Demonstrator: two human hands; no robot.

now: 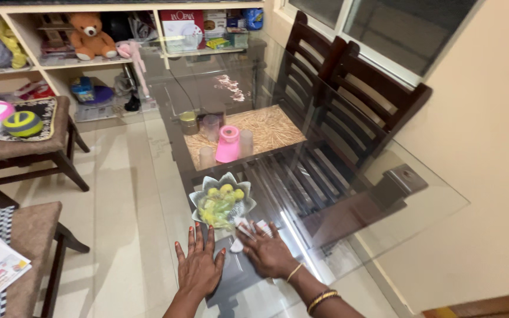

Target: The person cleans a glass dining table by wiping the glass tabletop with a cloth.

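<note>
My left hand [198, 265] lies flat, fingers spread, on a grey sheet [234, 274] on the glass table [384, 218]. My right hand [268, 250] rests beside it, fingers over a small white cloth or paper [248, 227] at the sheet's far edge. Just beyond my fingertips stands a grey petal-shaped bowl [222, 203] holding yellow-green fruit-like pieces. Neither hand grips anything that I can see.
Farther along the table a woven mat [269, 126] carries a pink jug [228, 144], clear tumblers and a lidded jar [188, 122]. Dark wooden chairs [354, 100] stand on the right, cushioned stools [30, 141] on the left, shelves with toys at the back.
</note>
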